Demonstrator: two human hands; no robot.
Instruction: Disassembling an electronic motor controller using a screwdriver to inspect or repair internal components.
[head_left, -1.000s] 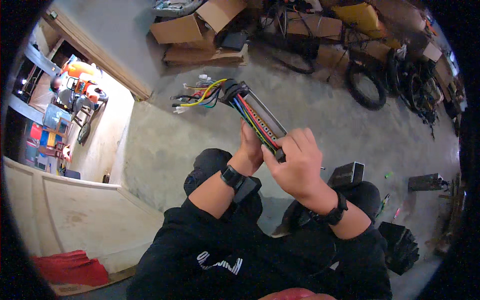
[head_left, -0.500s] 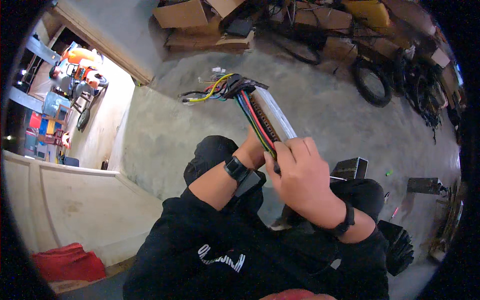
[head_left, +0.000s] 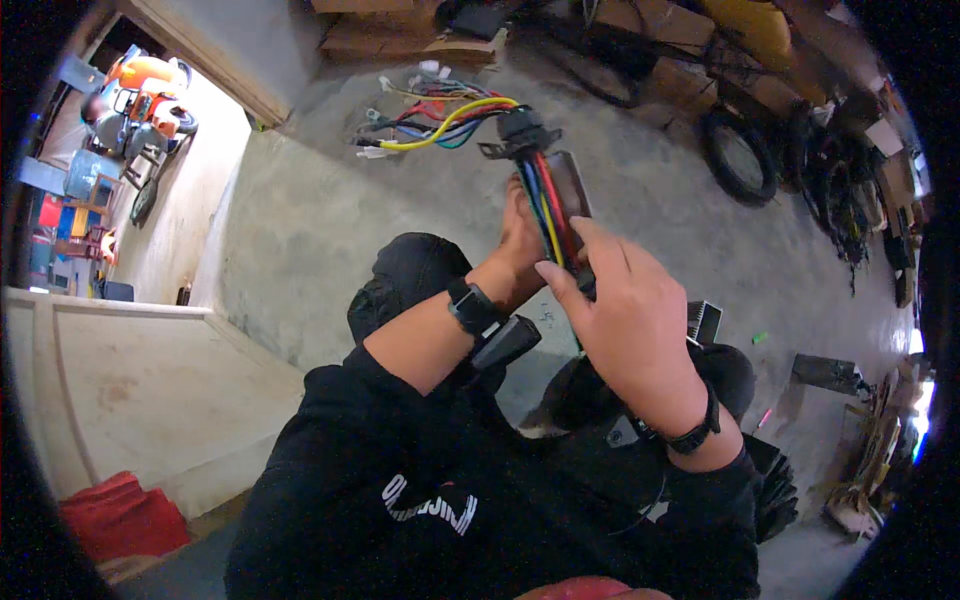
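An electronic module (head_left: 568, 180) with a metal plate and a bundle of coloured wires (head_left: 547, 210) runs upright and slightly tilted between my hands. Its black end piece (head_left: 520, 130) is at the top, with loose yellow, red, blue and other leads (head_left: 430, 125) spreading left to small white plugs. My left hand (head_left: 515, 230) grips the module from behind on the left, fingers partly hidden. My right hand (head_left: 625, 305) is closed on its lower end, thumb and index finger by the wires. A finned metal housing (head_left: 705, 320) lies by my right knee, partly hidden.
Cardboard boxes (head_left: 680, 25), tyres (head_left: 738, 155) and cables are piled along the back and right. A metal block (head_left: 830, 370) lies on the floor at right. A red cloth (head_left: 120, 515) lies bottom left. An orange scooter (head_left: 150, 75) stands beyond the doorway at top left.
The module has swung more upright and shifted right, and its wire ends sit higher in view. My right hand has moved slightly right, still holding it. The whole background has shifted upward.
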